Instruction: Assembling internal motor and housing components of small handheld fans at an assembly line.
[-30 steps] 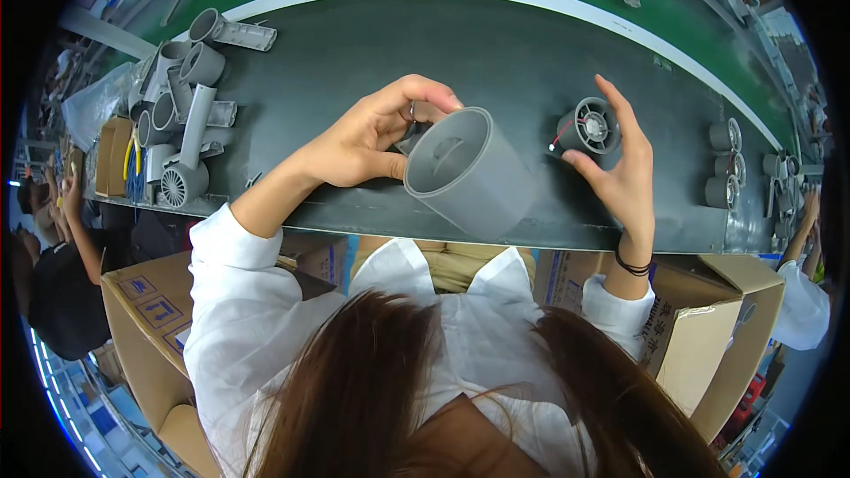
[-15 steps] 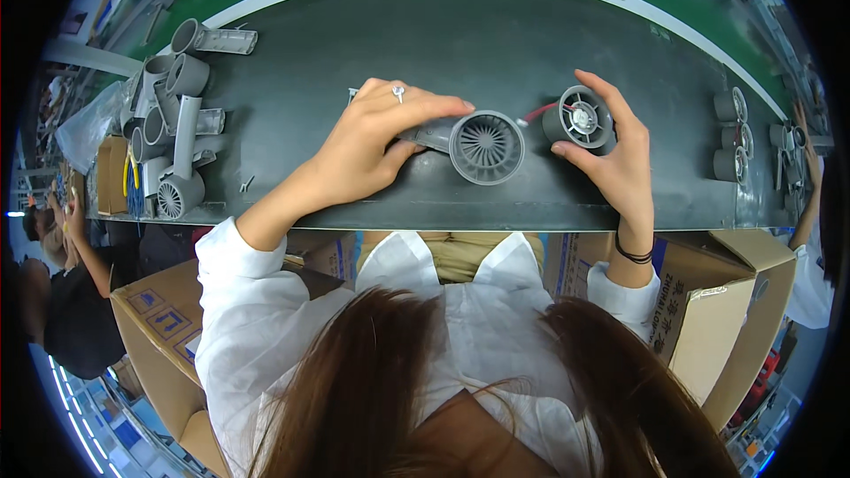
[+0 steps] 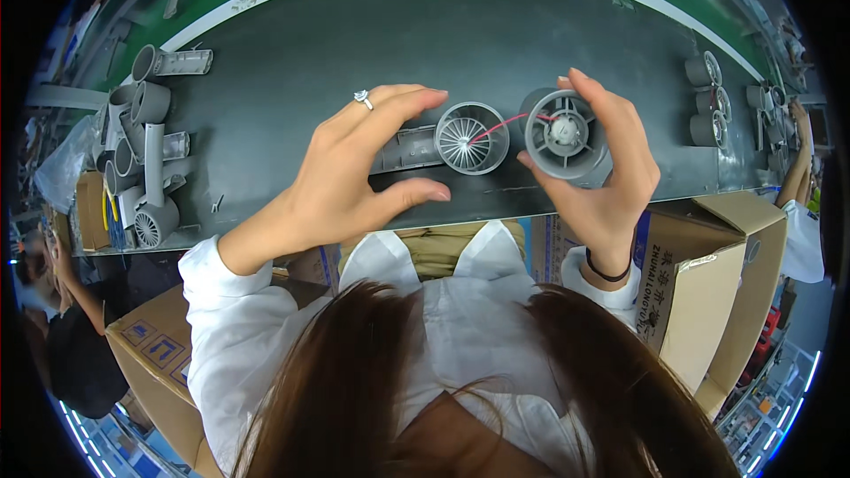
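A grey plastic housing, a round barrel point(image 3: 473, 162) with a slotted grille inside and a trough-like handle point(image 3: 418, 149), lies on the dark bench in front of me. My left hand point(image 3: 354, 159) is spread around its handle, thumb and forefinger apart and seemingly clear of it. In my right hand point(image 3: 615, 155), a round grey fan motor unit point(image 3: 567, 134) with a spoked ring and pale hub is gripped between thumb and fingers. From that hub a thin red wire point(image 3: 505, 120) runs across into the barrel.
More grey housings point(image 3: 152, 150) are heaped at the bench's left, beside a small cardboard box point(image 3: 92, 211) and a clear bag. Several round fan units point(image 3: 708, 102) stand at the right. Open cartons point(image 3: 708, 301) flank me below the bench edge point(image 3: 354, 232). Other people work at both sides.
My left fingers have opened off the housing, which now shows the handle's hollow side and the barrel's deep inside. The fan unit has come closer to the barrel, the red wire reaching inside it.
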Tool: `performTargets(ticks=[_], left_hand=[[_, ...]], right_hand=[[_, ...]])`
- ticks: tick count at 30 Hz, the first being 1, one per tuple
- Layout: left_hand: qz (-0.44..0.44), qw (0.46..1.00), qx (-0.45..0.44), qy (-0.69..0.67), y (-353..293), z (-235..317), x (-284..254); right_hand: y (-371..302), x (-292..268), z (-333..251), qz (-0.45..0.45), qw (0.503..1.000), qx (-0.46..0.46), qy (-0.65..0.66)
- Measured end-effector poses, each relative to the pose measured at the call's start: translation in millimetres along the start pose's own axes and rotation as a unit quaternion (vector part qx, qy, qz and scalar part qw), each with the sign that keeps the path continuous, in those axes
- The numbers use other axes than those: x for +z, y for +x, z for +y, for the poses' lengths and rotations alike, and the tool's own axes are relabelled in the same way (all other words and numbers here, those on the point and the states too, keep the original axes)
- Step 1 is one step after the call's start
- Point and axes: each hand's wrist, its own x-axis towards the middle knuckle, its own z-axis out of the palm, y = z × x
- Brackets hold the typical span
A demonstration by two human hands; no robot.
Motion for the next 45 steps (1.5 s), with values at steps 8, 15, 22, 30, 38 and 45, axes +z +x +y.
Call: performTargets(ticks=[8, 15, 22, 30, 38, 45], left_hand=[[0.001, 0.999, -0.032, -0.017, -1.4, 27.7, 0.0], [0.044, 0.931, -0.127, -0.339, -15.9, 20.6, 7.7], [0.084, 0.901, -0.152, -0.398, -25.0, 20.4, 5.9], [0.053, 0.88, -0.201, -0.428, -23.9, 17.6, 0.4], [0.045, 0.873, -0.214, -0.437, -19.1, 18.9, -2.3], [0.05, 0.878, -0.185, -0.438, -17.3, 21.9, -0.4]], right_hand=[[9.4, 8.9, -18.2, -0.027, 0.993, -0.091, 0.072], [1.4, 20.9, -18.3, -0.021, 0.964, -0.082, 0.253], [-3.0, 29.7, -20.2, -0.022, 0.959, -0.081, 0.27], [-9.4, 38.9, -21.6, 0.022, 0.938, -0.025, 0.346], [-10.0, 34.0, -22.9, 0.019, 0.942, -0.025, 0.334], [-9.4, 31.2, -23.7, 0.015, 0.94, -0.023, 0.339]])
